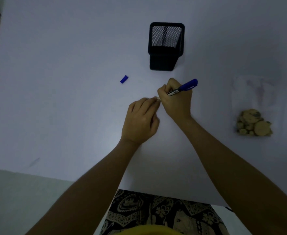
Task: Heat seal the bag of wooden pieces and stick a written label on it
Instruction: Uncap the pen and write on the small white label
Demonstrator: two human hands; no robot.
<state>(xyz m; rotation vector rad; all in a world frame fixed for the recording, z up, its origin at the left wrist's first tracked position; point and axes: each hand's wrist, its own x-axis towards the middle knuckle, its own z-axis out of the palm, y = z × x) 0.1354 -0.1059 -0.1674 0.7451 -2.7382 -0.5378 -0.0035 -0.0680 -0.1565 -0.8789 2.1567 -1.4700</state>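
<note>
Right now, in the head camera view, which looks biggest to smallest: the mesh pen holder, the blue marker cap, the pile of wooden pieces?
1. Mesh pen holder
2. Pile of wooden pieces, somewhat smaller
3. Blue marker cap, by far the smallest

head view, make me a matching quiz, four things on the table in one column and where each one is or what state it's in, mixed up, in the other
Things:
1. marker
2. marker cap
3. mesh pen holder
4. bag of wooden pieces

Places or states:
A. lying loose on the table, left of the hands
B. lying at the right side of the table, touched by neither hand
C. gripped in the right hand, uncapped
D. standing upright at the far side, beyond the hands

Pairs: 1-C, 2-A, 3-D, 4-B
</note>
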